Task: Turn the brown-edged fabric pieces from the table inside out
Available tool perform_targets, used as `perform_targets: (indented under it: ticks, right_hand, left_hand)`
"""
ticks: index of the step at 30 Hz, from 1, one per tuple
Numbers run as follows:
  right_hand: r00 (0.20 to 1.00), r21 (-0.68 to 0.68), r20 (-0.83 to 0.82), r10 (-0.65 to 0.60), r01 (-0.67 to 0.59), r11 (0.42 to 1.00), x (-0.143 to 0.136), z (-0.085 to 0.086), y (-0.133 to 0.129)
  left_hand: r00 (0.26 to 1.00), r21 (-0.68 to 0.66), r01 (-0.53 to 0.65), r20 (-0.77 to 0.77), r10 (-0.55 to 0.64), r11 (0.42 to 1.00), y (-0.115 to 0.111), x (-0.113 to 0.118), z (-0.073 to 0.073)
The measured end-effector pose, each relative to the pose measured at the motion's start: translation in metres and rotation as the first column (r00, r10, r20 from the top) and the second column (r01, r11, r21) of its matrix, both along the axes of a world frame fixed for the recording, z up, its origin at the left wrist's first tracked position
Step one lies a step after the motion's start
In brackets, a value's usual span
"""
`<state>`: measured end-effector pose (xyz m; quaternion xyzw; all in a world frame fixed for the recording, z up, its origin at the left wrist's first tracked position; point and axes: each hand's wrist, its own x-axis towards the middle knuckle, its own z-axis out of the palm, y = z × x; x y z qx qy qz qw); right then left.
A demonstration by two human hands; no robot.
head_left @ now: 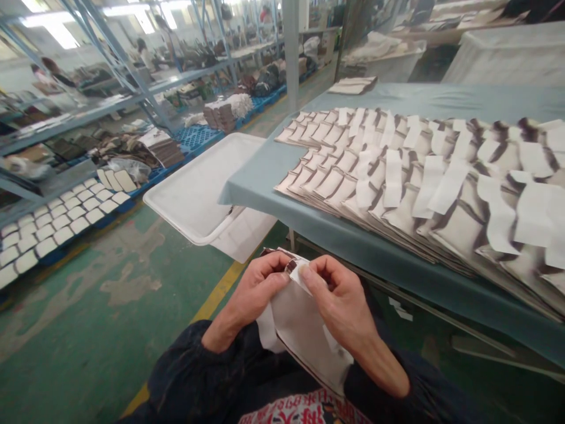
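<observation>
Above my lap I hold a pale fabric piece point(298, 321) with a dark brown edge, its lower part hanging down between my forearms. My left hand point(260, 285) pinches its top edge, thumb and fingers closed near a dark brown patch. Beside it my right hand point(338, 294) grips the same edge, its thumb pressed on a small white strip point(301, 277). Both hands nearly meet at that top edge. The fingers hide part of the edge. White material also shows behind the left side of the piece.
Rows of similar pale pieces with white strips point(394, 176) overlap on a blue-green covered table point(260, 176). A white plastic bin point(194, 191) stands at its left corner. Cream pieces point(57, 221) lie on a floor pallet at far left. Racks and people are in the background.
</observation>
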<state>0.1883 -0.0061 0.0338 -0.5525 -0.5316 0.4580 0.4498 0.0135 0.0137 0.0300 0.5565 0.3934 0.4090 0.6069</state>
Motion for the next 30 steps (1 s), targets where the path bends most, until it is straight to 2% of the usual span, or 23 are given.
perform_targets:
  ticks: [8,14,21,24,30]
  right_hand:
    - [0.997,0.028,0.062,-0.05,0.048,0.998,-0.007,-0.008,-0.003]
    - [0.988,0.042,0.148,-0.037,0.031,0.999,-0.01,-0.009,-0.001]
    - [0.981,-0.009,0.196,-0.011,0.013,1.0,-0.015,-0.013,0.001]
    - [0.981,-0.036,0.195,0.008,-0.001,0.999,-0.017,-0.015,0.003]
    - [0.984,-0.079,0.176,0.009,0.005,0.997,-0.022,-0.023,0.008]
  left_hand:
    - [0.994,-0.026,-0.081,-0.077,0.079,0.996,-0.006,-0.002,-0.006]
    - [0.997,-0.071,-0.074,-0.03,0.072,0.995,-0.009,-0.006,-0.016]
    - [0.991,-0.075,-0.114,-0.079,0.108,0.991,-0.01,-0.013,-0.027]
    - [0.984,-0.077,-0.133,-0.131,0.122,0.988,-0.011,-0.016,-0.03]
    - [0.981,-0.082,-0.148,-0.139,0.135,0.986,-0.013,-0.018,-0.035]
